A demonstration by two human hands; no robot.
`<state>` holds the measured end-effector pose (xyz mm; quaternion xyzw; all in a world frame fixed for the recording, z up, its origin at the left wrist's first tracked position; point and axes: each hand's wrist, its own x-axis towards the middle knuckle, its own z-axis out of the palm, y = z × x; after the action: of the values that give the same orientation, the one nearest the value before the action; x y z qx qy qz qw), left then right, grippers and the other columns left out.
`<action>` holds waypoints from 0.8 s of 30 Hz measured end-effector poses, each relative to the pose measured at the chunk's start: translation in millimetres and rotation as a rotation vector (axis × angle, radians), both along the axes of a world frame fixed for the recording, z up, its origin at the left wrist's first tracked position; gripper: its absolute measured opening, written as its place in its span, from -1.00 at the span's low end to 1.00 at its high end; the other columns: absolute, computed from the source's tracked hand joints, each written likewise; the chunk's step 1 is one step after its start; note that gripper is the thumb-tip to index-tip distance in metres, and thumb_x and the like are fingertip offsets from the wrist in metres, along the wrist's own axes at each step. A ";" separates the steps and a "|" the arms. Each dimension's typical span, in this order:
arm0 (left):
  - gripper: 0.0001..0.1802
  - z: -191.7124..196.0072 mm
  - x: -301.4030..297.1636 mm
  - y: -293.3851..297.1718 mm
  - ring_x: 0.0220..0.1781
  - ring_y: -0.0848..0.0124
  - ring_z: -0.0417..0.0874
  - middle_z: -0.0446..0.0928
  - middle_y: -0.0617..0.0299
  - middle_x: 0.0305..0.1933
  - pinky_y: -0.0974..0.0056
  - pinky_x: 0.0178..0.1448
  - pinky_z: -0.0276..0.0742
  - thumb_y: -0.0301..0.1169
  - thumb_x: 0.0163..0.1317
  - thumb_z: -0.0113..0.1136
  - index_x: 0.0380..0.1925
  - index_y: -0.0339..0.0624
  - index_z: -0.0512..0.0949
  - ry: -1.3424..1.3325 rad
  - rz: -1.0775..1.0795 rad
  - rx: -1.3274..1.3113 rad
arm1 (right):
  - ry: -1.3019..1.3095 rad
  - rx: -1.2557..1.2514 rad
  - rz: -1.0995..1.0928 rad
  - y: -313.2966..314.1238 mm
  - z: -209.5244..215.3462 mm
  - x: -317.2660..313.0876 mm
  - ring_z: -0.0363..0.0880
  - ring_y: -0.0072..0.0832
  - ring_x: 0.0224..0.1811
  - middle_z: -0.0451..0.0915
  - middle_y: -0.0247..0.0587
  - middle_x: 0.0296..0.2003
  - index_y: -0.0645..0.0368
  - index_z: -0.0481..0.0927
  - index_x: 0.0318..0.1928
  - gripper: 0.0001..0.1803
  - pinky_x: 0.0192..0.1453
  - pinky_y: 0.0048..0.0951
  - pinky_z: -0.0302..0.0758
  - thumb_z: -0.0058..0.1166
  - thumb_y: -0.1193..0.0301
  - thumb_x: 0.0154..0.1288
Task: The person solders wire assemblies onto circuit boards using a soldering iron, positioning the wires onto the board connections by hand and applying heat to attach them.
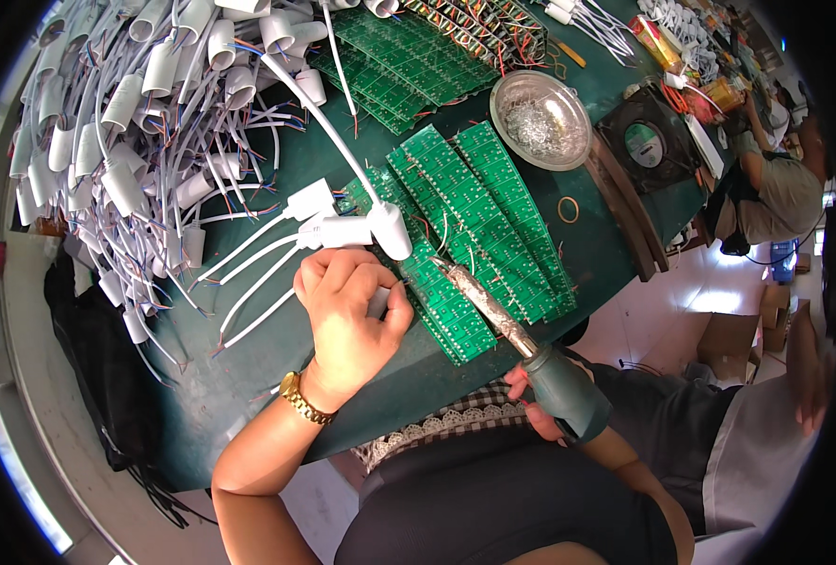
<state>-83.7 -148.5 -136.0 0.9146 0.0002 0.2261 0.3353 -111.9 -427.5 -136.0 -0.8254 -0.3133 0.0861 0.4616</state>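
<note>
My right hand (533, 407) grips a soldering iron (493, 315) by its dark green handle. The iron's tip points up and left over a strip of green circuit boards (460, 325). Beside that strip, my left hand (352, 306) is closed with its fingers curled; a pale bit shows between them, too hidden to name. Just beyond its knuckles lie white cylindrical connectors (338, 231) with white cables. One white connector (390, 231) rests across the strip's edge, near the iron's tip, its cable running up and left. More green board strips (479, 221) overlap to the right.
A big heap of white cabled connectors (121, 141) fills the far left. Further green boards (409, 61) lie at the back. A clear round dish (540, 118) of silvery scraps, a black fan (644, 141) and a rubber band (568, 209) are at right. Another person (780, 193) sits beyond.
</note>
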 end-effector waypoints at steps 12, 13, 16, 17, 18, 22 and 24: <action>-0.84 -1.4 0.9 -0.7 -0.14 0.23 0.42 0.50 0.28 -0.33 0.16 0.06 0.24 -0.58 -0.20 0.26 -0.57 -0.08 0.53 -0.026 0.000 0.024 | 0.896 1.280 -0.085 58.9 -0.8 2.7 0.51 -0.38 -0.34 0.48 -0.10 -0.18 0.07 0.26 0.21 -0.44 -0.14 -0.27 0.39 -0.02 0.04 0.35; -0.84 -1.9 0.8 -0.8 -0.14 0.23 0.42 0.50 0.28 -0.34 0.16 0.05 0.25 -0.58 -0.20 0.26 -0.57 -0.08 0.52 -0.029 0.003 0.026 | 0.869 1.301 -0.105 66.0 -1.9 2.6 0.51 -0.37 -0.35 0.47 -0.11 -0.19 0.08 0.26 0.21 -0.44 -0.07 -0.23 0.40 -0.03 0.04 0.35; -0.84 -1.8 1.1 -1.8 -0.14 0.23 0.43 0.50 0.27 -0.34 0.16 0.05 0.25 -0.58 -0.20 0.26 -0.57 -0.08 0.52 -0.038 0.001 0.035 | 0.793 1.303 -0.135 79.5 -1.4 7.2 0.51 -0.35 -0.38 0.45 -0.11 -0.22 0.10 0.26 0.21 -0.43 0.12 -0.13 0.35 -0.05 0.02 0.35; -0.84 -1.6 1.4 -2.0 -0.14 0.23 0.43 0.50 0.27 -0.34 0.16 0.05 0.25 -0.58 -0.20 0.26 -0.57 -0.08 0.52 -0.041 -0.004 0.035 | 0.749 1.280 -0.142 82.2 -1.0 8.9 0.51 -0.34 -0.40 0.44 -0.11 -0.23 0.10 0.26 0.20 -0.43 0.24 -0.07 0.30 -0.07 0.01 0.35; -0.84 -1.3 1.4 -2.0 -0.15 0.23 0.43 0.50 0.27 -0.35 0.16 0.05 0.25 -0.57 -0.20 0.27 -0.57 -0.08 0.52 -0.042 -0.004 0.034 | 0.747 1.283 -0.142 84.7 -2.5 9.7 0.51 -0.34 -0.40 0.44 -0.11 -0.23 0.10 0.26 0.20 -0.43 0.24 -0.07 0.30 -0.07 0.01 0.35; -0.83 -1.6 -0.4 -0.7 -0.14 0.23 0.43 0.50 0.28 -0.33 0.15 0.06 0.24 -0.57 -0.19 0.27 -0.56 -0.08 0.53 -0.022 -0.022 0.042 | 0.670 1.255 -0.162 88.5 -13.7 9.1 0.51 -0.34 -0.42 0.42 -0.13 -0.28 0.10 0.24 0.20 -0.40 0.41 0.05 0.03 -0.09 -0.04 0.34; -0.80 -1.4 -1.4 2.2 -0.13 0.23 0.42 0.50 0.27 -0.29 0.14 0.05 0.23 -0.55 -0.19 0.30 -0.50 -0.08 0.54 -0.031 -0.048 0.076 | 0.661 1.253 -0.191 87.5 -17.1 7.9 0.52 -0.34 -0.43 0.42 -0.16 -0.30 0.09 0.24 0.19 -0.39 0.43 0.06 0.00 -0.08 -0.05 0.33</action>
<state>-85.1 -146.3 -137.4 0.9229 -0.0354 0.2318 0.3054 -104.0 -340.0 -153.2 -0.3595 -0.0739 0.0945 0.9254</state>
